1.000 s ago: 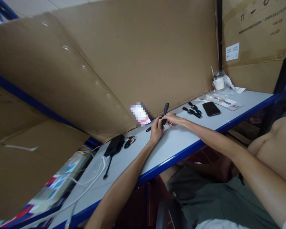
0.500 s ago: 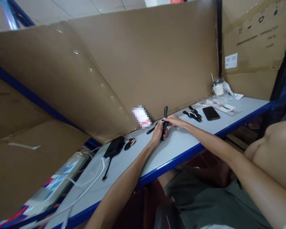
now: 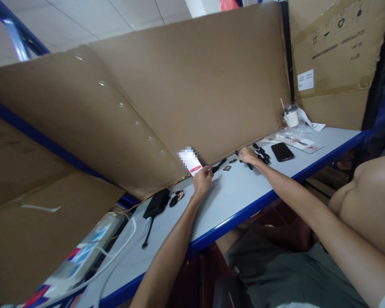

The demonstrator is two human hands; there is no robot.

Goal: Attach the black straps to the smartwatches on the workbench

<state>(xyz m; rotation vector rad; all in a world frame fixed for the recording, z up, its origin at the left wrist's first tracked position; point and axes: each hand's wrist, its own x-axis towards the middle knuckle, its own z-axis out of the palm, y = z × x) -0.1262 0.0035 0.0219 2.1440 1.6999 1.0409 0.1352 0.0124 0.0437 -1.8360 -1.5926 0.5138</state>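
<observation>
Left of the black smartphone (image 3: 282, 152), the right hand (image 3: 248, 155) grips a black-handled tool (image 3: 237, 153), likely steadying it. Farther left, the left hand (image 3: 202, 181) pinches a slim black tool (image 3: 219, 165), seemingly for control.

black phone (image 3: 282, 152) on grey table (image 3: 234, 194)

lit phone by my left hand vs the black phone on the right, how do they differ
The lit phone leans against the cardboard; the black phone lies flat on the table. The lit phone's screen glows; the black phone's face is dark. Both are rectangular.
</observation>
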